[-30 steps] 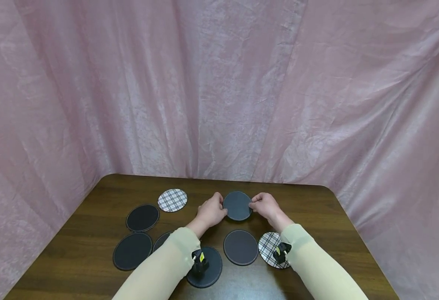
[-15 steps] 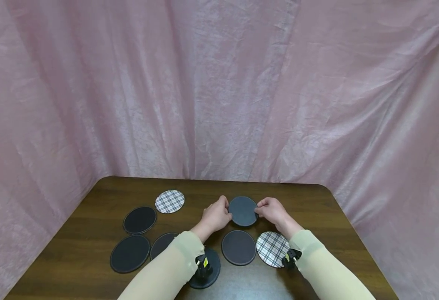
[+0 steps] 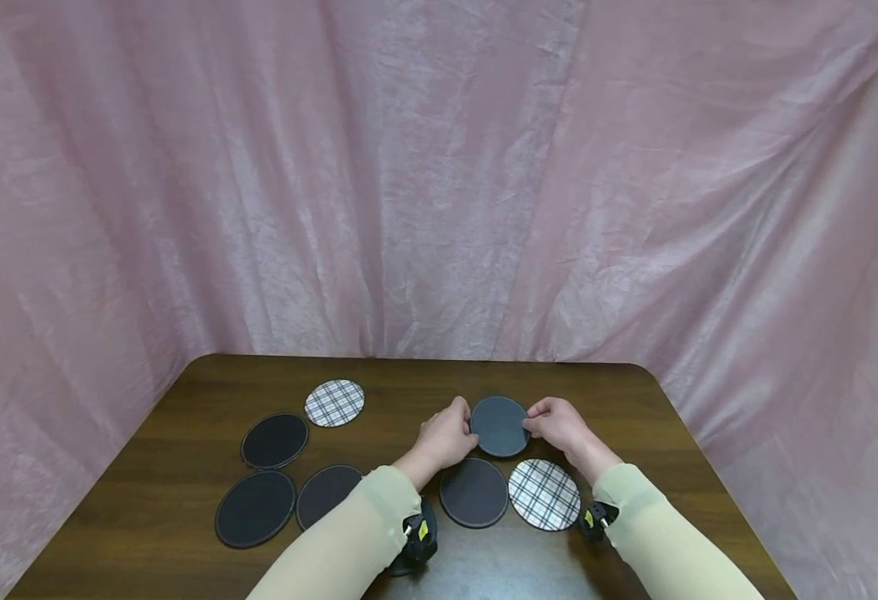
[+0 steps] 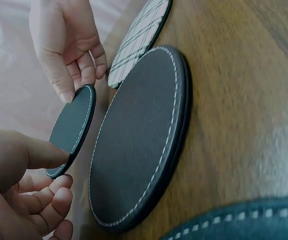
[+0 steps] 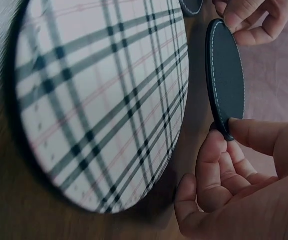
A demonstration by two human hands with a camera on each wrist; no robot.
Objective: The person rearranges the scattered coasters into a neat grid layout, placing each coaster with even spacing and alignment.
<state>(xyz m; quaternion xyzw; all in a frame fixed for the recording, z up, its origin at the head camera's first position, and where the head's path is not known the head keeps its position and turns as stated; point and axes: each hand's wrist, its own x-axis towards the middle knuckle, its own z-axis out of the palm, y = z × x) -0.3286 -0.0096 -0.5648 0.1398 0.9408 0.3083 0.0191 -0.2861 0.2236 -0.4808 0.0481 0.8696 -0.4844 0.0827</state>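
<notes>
Between my two hands is a round dark coaster [image 3: 499,427] with white stitching along its edge. My left hand [image 3: 445,435] pinches its left edge, thumb on top and fingers beneath. On the opposite edge, my right hand [image 3: 562,427] pinches it the same way. Both wrist views show the coaster [image 4: 74,127] raised at a slant over the table. Just in front of it lie a black coaster [image 3: 474,493] and, to the right, a white plaid coaster [image 3: 544,495]. Another dark coaster is mostly hidden under the left wrist camera [image 3: 418,542].
On the left of the wooden table [image 3: 147,500] lie two black coasters, one farther back [image 3: 275,441] and one nearer [image 3: 255,509]. A third dark coaster [image 3: 326,493] is partly behind my left sleeve. Toward the back is a plaid coaster [image 3: 334,403]. A pink curtain [image 3: 439,183] hangs behind.
Both hands have moved to the right with the held coaster between them. More of the right plaid coaster shows as the right forearm shifts off it. The head view has shifted slightly.
</notes>
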